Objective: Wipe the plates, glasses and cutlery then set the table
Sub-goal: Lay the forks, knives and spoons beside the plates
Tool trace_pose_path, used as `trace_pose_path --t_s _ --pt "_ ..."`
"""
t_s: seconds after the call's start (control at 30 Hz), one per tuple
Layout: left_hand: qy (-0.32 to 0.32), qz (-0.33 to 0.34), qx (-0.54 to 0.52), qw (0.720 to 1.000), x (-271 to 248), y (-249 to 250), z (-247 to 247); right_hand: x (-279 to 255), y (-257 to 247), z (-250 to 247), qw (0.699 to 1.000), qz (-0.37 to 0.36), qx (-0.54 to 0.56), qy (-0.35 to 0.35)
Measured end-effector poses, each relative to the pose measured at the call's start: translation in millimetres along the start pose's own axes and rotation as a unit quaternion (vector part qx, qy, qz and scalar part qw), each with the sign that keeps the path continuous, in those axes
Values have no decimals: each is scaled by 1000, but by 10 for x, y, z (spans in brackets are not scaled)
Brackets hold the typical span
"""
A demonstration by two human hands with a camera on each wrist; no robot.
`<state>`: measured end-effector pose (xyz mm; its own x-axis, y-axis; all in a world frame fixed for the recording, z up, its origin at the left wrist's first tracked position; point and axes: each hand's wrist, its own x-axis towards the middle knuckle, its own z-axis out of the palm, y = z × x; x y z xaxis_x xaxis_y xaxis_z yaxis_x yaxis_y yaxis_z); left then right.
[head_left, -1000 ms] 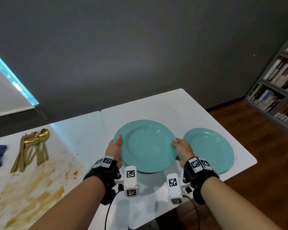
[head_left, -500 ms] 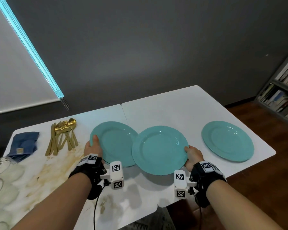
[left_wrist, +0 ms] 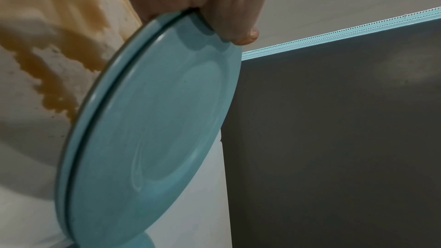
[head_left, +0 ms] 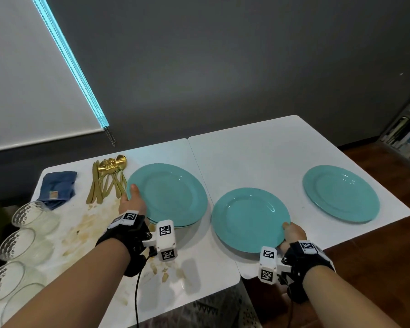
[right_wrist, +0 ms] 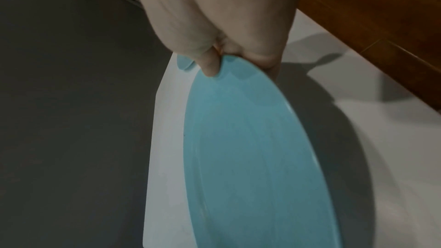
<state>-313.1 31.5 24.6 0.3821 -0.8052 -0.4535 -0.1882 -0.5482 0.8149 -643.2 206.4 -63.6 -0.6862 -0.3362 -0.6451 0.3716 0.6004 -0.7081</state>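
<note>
Glasses (head_left: 26,233): four clear textured tumblers lie on their sides along the table's left edge, near the brown smears; a careless sweep of the left forearm could roll one off.
Cloth (head_left: 58,188): blue, folded, at the far left, just beside the cutlery; untouched by either hand.
Cutlery (head_left: 107,178): a fanned bundle of gold pieces, just left of the stack; the stack's rim could knock it if it slides that way.
Stained tabletop (head_left: 85,235): brown residue covers the left panel; a plate set down there would pick up dirt on its underside, so I judge the clean right panel the safer place.
Left hand (head_left: 132,202): grasping the stack of teal plates (head_left: 168,194) at its left rim, thumb on top, fingers beneath; the wrist view shows at least two rims with a gap between them; the stack looks tilted off the surface, though whether its far edge rests on the table I cannot tell; held from one side only, the upper plate could slip off the lower.
Right hand (head_left: 292,234): pinching the single teal plate (head_left: 250,218) at its near-right rim, thumb over, fingers under; it sits near the table's front edge, apparently about to be set down; letting go too near that edge risks it tipping to the floor.
Placed plate (head_left: 341,192): flat on the right end, well apart from both hands.
</note>
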Motion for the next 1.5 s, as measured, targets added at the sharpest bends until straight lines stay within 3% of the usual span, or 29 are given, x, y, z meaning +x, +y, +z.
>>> trace_pose_path --t_s 0.13,0.3,0.43,0.63,0.9,1.07,1.17,1.27,1.37,1.5 --pt "-26 13 -63 998 -16 -50 12 -248 -96 -4 998 31 -35 38" --pt "-56 8 -97 994 -39 -29 94 -35 23 -15 996 70 -50 39" --pt "-76 4 -133 988 -168 49 127 13 100 -14 996 62 -59 19" --pt "-93 4 -107 990 -179 21 206 -33 116 -32 992 51 -118 -9" --pt "-109 -7 -108 988 -159 51 300 -330 -21 -48 984 38 -175 -15" --pt "-133 5 -101 986 -240 161 365 -740 -372 -120 976 13 -216 7" --pt "-163 -10 -149 975 -283 237 453 -760 -555 -84 987 -22 -156 -9" --pt "-222 -20 -161 961 -309 300 610 -809 -765 39 995 -31 -41 -80" --pt "-281 -48 -166 944 -410 386 780 -857 -1020 153 989 -44 0 -139" --pt "-307 -65 -173 934 -491 505 1032 -652 -1311 246 990 -53 38 -127"
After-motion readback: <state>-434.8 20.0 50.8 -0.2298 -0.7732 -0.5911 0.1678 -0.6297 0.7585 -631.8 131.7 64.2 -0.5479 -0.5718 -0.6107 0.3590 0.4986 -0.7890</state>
